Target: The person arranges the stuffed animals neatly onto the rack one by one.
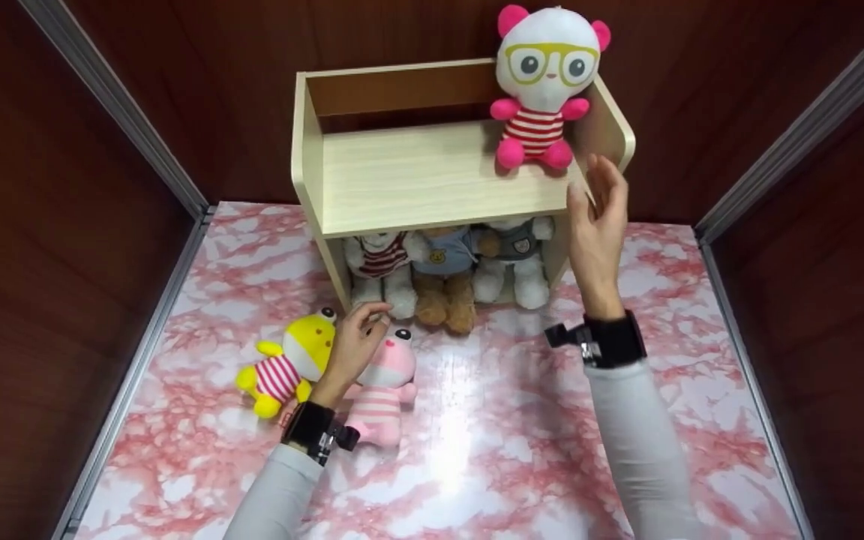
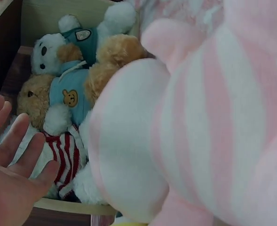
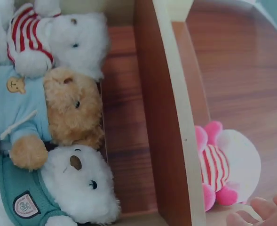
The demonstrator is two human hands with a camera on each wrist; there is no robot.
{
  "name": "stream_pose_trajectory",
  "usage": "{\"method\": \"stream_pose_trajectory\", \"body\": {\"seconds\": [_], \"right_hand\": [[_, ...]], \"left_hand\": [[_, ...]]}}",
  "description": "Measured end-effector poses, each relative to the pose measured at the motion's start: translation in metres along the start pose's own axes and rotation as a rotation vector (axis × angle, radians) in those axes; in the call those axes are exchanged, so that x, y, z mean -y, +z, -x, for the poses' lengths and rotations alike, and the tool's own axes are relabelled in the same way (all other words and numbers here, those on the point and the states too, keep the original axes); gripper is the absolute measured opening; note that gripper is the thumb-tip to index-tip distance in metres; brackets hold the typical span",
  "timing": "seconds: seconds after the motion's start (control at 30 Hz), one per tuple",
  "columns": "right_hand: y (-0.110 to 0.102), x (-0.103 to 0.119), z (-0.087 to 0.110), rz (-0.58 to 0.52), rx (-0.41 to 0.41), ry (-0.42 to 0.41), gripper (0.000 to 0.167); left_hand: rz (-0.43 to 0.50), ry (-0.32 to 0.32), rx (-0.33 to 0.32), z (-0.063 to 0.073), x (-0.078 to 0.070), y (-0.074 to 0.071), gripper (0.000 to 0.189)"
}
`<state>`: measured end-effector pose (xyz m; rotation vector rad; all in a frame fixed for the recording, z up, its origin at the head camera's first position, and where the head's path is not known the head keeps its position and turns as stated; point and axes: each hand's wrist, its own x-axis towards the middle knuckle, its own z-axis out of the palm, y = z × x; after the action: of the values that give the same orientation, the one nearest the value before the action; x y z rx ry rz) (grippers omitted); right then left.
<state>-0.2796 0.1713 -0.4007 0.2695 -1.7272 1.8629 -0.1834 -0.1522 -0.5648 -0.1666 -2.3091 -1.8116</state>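
A white plush panda (image 1: 548,67) with pink ears, yellow printed glasses and a striped body sits upright at the right end of the shelf top. My right hand (image 1: 603,217) is just in front of the shelf's right side, below the panda and apart from it, holding nothing. Over the head of a pink striped plush frog (image 1: 379,409) hovers my left hand (image 1: 357,341), its loosely bent fingers (image 2: 23,150) empty in the left wrist view. To the left lies a yellow plush frog (image 1: 278,375) in a pink-striped top, partly behind that hand.
A pale wooden shelf (image 1: 432,172) stands against the back wall. Its lower level holds a white bear (image 1: 383,259) in red stripes, a brown bear (image 1: 443,274) in blue and a white bear (image 1: 518,259) in grey-green. Dark panels (image 1: 49,225) flank the pink marbled floor (image 1: 492,450).
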Motion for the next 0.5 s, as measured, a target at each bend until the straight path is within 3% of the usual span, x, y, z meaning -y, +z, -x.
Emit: {"method": "stream_pose_trajectory", "body": {"seconds": [0.17, 0.27, 0.5], "right_hand": [[-0.010, 0.002, 0.023, -0.008, 0.010, -0.055, 0.051], [-0.017, 0.000, 0.036, -0.012, 0.008, -0.054, 0.050], [-0.036, -0.019, 0.070, -0.045, -0.020, -0.009, 0.047]], "left_hand": [[-0.056, -0.024, 0.067, -0.001, 0.007, -0.006, 0.030], [-0.151, -0.052, 0.110, 0.000, 0.009, -0.010, 0.035], [-0.305, -0.155, 0.309, 0.003, 0.013, -0.017, 0.056]]}}
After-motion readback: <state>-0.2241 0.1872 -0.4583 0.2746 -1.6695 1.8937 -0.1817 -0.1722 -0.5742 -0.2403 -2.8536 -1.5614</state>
